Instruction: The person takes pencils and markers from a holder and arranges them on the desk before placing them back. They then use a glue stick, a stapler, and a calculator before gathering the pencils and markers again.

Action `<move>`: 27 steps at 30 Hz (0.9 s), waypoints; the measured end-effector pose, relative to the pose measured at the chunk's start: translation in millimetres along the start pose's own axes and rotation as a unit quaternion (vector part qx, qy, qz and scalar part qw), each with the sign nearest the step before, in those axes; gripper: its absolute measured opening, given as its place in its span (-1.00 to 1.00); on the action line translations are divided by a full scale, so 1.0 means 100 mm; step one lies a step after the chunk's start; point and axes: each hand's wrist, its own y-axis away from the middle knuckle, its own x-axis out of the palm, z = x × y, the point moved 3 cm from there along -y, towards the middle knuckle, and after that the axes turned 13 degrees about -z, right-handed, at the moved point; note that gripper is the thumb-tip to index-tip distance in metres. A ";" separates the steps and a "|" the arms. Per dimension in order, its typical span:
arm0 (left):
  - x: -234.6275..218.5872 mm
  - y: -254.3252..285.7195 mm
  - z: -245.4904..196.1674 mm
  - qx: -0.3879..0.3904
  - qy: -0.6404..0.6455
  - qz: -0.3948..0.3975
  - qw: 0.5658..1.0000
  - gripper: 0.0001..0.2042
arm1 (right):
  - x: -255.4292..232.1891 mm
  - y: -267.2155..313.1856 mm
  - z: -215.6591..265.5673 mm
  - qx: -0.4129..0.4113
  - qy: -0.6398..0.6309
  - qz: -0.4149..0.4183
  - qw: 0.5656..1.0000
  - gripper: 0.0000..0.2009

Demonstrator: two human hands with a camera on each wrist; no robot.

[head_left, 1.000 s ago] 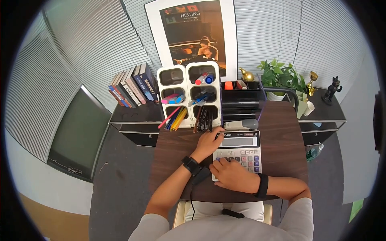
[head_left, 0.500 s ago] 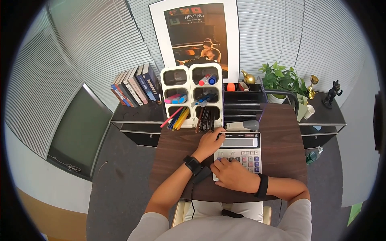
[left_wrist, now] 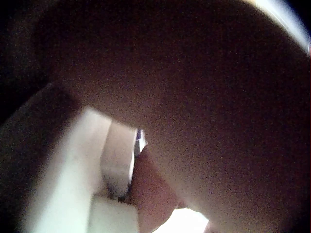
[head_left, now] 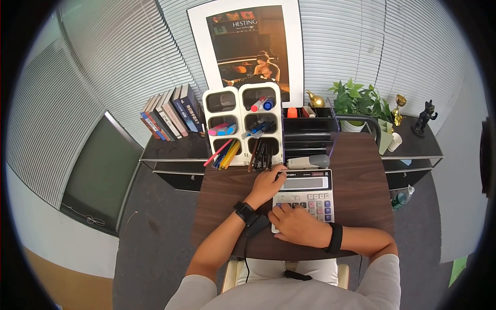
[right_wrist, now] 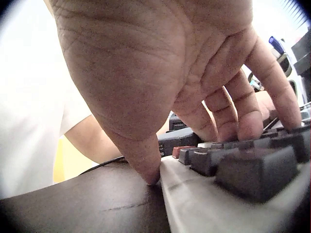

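A white calculator (head_left: 302,197) with a dark top band and a grey screen lies on the brown wooden desk. At its upper left corner my left hand (head_left: 265,186) grips the edge, thumb over the top and fingers along the far side. The left wrist view is mostly dark skin. My right hand (head_left: 298,226) is spread over the lower left keys. In the right wrist view its fingertips (right_wrist: 250,127) rest on the dark keys (right_wrist: 257,170), and the thumb stands down by the calculator's side edge at the desk top.
Behind the calculator lies a grey and white stapler (head_left: 310,161). A white pen organizer (head_left: 243,126) with pencils, pens and markers stands at the back left of the desk (head_left: 359,191). A black device (head_left: 258,226) with a cable lies under my left wrist. Black trays (head_left: 308,126) stand at the back.
Both hands stay in the same places on the calculator. The head view has shifted only slightly.
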 end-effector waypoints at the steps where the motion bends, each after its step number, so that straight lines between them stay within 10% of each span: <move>1: -0.01 0.01 0.01 -0.002 -0.001 -0.002 1.000 -0.78 | 0.00 0.00 0.01 -0.002 -0.002 0.000 1.000 -0.51; 27: 0.01 0.01 0.01 0.016 -0.007 -0.020 1.000 -0.78 | 0.01 0.01 0.01 -0.002 0.017 -0.026 1.000 -0.58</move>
